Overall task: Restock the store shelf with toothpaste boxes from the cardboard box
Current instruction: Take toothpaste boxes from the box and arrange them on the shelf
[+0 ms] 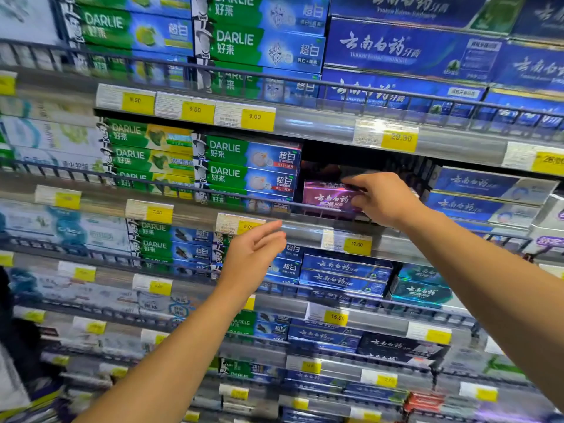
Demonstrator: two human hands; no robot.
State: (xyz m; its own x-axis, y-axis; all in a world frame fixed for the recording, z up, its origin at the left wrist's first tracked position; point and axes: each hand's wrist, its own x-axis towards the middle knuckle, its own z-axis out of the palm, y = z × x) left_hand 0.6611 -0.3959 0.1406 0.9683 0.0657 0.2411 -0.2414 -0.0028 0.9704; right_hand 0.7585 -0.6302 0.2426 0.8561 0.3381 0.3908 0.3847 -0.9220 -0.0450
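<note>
Both bare forearms reach up toward the store shelf (305, 230). Left hand (253, 254) hovers before the shelf's front rail beside a yellow price tag (248, 226), fingers straight and relaxed, holding nothing. Right hand (381, 198) grips a purple toothpaste box (328, 196) with curled fingers, the box sitting in a dark gap behind the rail, between green-and-blue boxes (247, 169) and blue boxes (482, 190).

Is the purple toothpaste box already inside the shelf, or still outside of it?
Inside. The purple toothpaste box sits behind the shelf rail, in the dark gap, and the right hand grips its end.
</note>
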